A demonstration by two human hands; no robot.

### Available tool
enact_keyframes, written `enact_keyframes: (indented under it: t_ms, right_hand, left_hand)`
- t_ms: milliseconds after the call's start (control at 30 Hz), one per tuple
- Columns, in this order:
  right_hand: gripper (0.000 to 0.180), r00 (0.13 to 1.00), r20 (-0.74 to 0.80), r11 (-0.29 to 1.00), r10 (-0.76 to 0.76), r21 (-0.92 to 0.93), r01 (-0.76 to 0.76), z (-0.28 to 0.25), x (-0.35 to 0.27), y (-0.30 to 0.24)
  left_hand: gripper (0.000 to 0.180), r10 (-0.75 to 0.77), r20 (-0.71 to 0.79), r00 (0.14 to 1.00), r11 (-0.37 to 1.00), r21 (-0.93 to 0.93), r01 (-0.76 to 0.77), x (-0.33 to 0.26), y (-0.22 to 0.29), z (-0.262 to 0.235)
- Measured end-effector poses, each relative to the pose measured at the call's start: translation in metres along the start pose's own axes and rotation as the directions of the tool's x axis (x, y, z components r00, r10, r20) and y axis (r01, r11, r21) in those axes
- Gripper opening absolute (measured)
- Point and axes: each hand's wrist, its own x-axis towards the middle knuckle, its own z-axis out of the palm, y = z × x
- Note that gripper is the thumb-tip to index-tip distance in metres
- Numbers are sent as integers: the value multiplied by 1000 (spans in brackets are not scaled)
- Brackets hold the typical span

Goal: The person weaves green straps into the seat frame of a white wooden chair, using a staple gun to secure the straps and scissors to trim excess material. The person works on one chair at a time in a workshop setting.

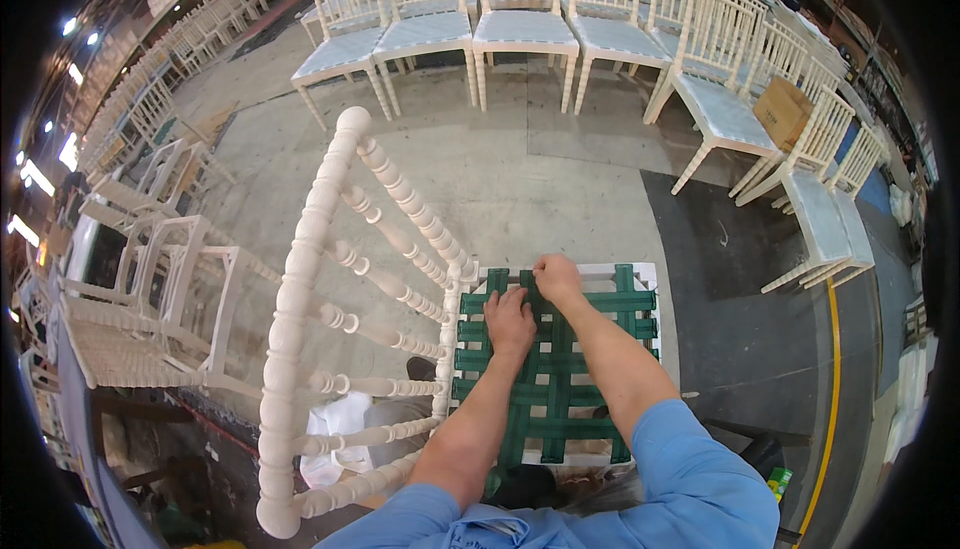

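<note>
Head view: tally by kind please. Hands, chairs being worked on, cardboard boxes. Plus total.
Hands: 2, left hand and right hand, both on the seat
White chair with green webbing under the hands: 1
Cardboard box among the chairs at right: 1
Total: 4

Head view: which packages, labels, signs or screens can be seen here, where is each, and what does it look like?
Cardboard box: on a white chair seat at upper right; brown, box-shaped, tilted.
Small green package: on the floor at lower right, beside the blue sleeve; green with a yellow patch, mostly hidden.
No signs or screens show.
</note>
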Motion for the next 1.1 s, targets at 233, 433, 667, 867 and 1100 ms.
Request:
enact_keyframes:
  t_ms: [233,433,667,867,1100]
  right_hand:
    - [14,995,-90,998,-43,37,46,18,4,2]
    - [23,998,57,952,32,301,-48,-3,11,19]
    - [29,962,-130,657,241,751,-63,-100,-99,104]
    - [20,604,-481,758,635,540,-367,-226,-411,287]
    - [43,73,-485,244,871,300,-922,-215,-650,303]
  left_hand:
    - [55,-23,194,981,971,239,-24,15,-5,12]
    - [58,31,184,982,941,327,-91,16,-4,24]
    - [58,-94,214,972,909,416,-4,13,-24,11]
    - [59,-74,305,949,916,396,-56,15,17,18]
    - [58,-197,301,933,911,408,61,16,-4,-5]
